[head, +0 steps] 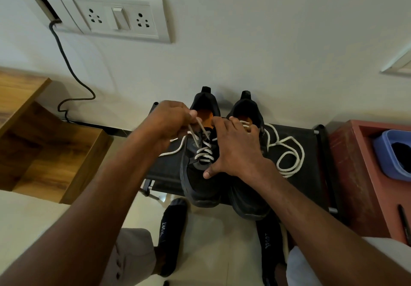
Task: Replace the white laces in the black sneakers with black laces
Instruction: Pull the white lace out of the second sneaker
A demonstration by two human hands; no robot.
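Two black sneakers stand side by side on a low black rack, toes toward me. The left sneaker still carries a white lace through its eyelets. My left hand pinches that lace near the top eyelets and lifts it. My right hand lies spread across both sneakers, thumb on the left sneaker's toe side and fingers over the right sneaker. A loose white lace lies coiled on the rack to the right.
A wooden cabinet stands at the left, a red-brown box with a blue container at the right. A wall socket plate and a dark cable are behind. My socked feet rest on the floor.
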